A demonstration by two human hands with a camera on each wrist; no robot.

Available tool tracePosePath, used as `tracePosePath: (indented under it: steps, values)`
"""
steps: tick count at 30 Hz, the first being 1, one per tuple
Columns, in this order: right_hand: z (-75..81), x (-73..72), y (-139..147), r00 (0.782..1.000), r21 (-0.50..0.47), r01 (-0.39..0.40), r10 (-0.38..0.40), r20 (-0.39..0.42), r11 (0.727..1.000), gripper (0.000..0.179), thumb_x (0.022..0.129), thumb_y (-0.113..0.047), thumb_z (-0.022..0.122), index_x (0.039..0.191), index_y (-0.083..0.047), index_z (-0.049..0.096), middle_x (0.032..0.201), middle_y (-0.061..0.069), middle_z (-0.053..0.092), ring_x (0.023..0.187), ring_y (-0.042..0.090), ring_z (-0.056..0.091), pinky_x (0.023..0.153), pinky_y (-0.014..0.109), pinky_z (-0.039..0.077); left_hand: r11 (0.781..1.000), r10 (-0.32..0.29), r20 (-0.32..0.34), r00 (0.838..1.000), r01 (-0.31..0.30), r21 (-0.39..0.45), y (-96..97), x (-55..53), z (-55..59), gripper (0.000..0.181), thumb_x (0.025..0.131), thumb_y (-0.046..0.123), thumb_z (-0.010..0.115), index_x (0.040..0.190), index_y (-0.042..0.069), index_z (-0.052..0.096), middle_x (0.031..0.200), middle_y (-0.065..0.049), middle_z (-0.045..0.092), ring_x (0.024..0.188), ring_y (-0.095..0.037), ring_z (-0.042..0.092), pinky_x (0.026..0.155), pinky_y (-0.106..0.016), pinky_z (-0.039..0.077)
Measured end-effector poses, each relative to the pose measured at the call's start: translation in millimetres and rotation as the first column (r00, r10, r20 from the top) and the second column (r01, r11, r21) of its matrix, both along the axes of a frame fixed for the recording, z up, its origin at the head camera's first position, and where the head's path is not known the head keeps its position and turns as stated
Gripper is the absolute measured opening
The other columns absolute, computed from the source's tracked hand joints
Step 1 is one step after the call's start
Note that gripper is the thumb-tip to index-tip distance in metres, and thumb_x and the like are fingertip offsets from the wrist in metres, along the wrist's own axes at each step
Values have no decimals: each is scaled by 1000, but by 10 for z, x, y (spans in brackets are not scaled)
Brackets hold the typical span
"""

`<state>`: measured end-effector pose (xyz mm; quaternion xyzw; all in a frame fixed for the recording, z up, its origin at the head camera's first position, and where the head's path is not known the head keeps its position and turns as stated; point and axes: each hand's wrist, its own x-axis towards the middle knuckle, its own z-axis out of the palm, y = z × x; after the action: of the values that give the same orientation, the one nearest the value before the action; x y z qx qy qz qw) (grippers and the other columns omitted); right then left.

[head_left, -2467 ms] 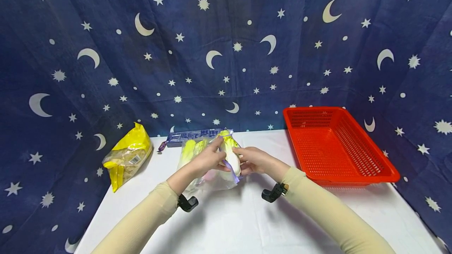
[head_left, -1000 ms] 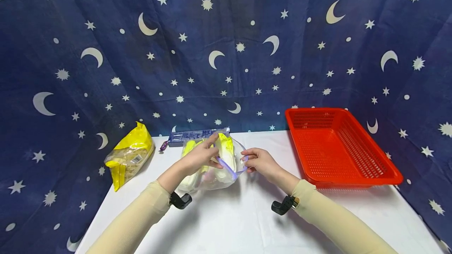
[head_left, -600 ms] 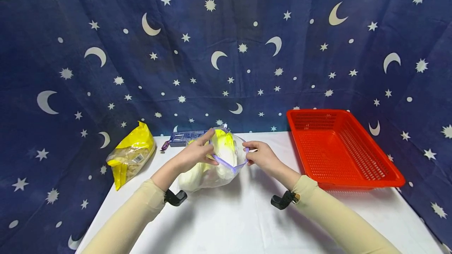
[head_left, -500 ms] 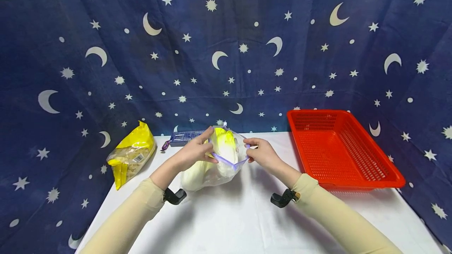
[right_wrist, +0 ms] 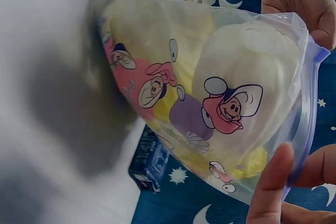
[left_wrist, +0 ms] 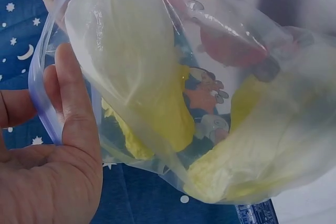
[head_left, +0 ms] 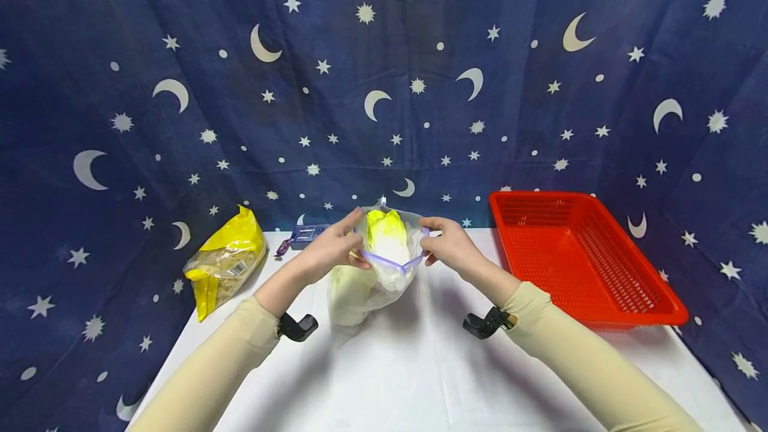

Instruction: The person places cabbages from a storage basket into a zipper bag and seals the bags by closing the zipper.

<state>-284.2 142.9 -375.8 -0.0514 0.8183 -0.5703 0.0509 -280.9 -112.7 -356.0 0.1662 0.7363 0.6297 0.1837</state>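
A clear zip bag (head_left: 393,280) with a purple zip edge hangs between my hands, its mouth spread wide. Inside is a small napa cabbage (head_left: 387,235) with its yellow leaf end up, and a second napa cabbage (left_wrist: 278,129) lies beside it. My left hand (head_left: 330,251) pinches the left side of the rim, with fingers (left_wrist: 73,87) inside and outside the plastic. On the opposite side, my right hand (head_left: 454,245) pinches the rim between thumb and fingers. Cartoon figures (right_wrist: 228,111) are printed on the bag's face.
To the left stands a yellow snack bag (head_left: 225,262). A flat blue box (head_left: 306,235) lies behind my left hand, with a small purple wrapped candy (head_left: 283,248) near it. A red plastic basket (head_left: 600,315) stands at the right on the white table (head_left: 390,385).
My right hand has let go of the cabbage and taken the bag's rim. Both hands have spread the mouth and raised the bag, which now hangs more upright.
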Motion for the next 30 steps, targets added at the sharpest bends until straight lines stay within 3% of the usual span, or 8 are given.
tracePosePath:
  steps: [10,20,26,30]
  values:
    - [242,-16,45,1000,44,-19,19,1,999,65,83,-3,57,146,8,48,112,22,58,66,21,58,63,30,62,999,38,13,999,-38,9,45,-7,114,79,94,3,44,164,4,9,171,-5,6,84,-22,56,83,-37,63]
    - [435,-68,103,999,36,-42,43,-10,998,65,83,-2,58,146,9,48,115,23,56,75,24,59,58,26,60,995,52,30,998,-54,78,101,-29,195,78,93,0,41,164,2,9,171,-8,6,84,-20,55,81,-35,63]
    - [528,-87,117,998,48,-56,57,-8,997,66,84,-2,58,148,9,45,114,21,55,73,22,57,58,25,59,996,63,34,997,-65,60,110,-19,267,78,94,1,42,165,6,8,171,-5,7,83,-20,55,83,-36,63]
    - [581,-113,129,998,76,-62,62,1,995,66,85,-3,58,149,7,45,105,20,57,73,23,55,58,26,57,997,65,27,998,-66,47,110,-14,316,77,96,2,43,165,7,8,171,-4,7,83,-20,55,83,-36,63]
